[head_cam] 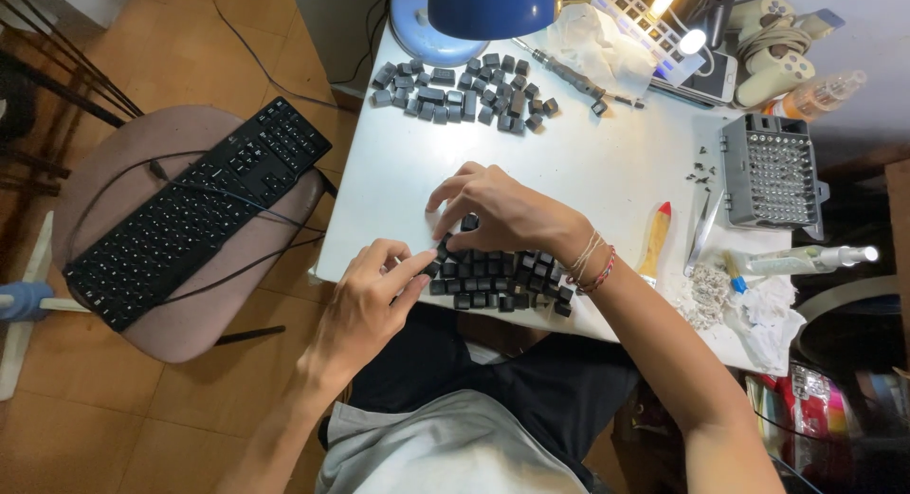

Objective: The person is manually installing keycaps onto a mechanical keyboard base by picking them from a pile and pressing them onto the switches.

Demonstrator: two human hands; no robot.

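Down at the white table's (398,181) near edge, the right hand (507,210) arches with fingers curled over a block of dark keycaps (498,276); the left hand (365,304) pinches its corner. Bare tabletop lies beyond, then loose keycaps (464,91); a bit case (770,172) stands open right.

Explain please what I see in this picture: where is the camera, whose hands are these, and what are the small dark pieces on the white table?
The one picture comes from a camera worn on a person's head, looking down. The left hand and right hand are that person's own, bare. Both touch a near cluster of dark keycaps on the white table; whether a cap is gripped is hidden. A second pile of keycaps lies farther away beside a blue lamp. A grey screwdriver-bit case sits at the right. A black keyboard rests on a chair.
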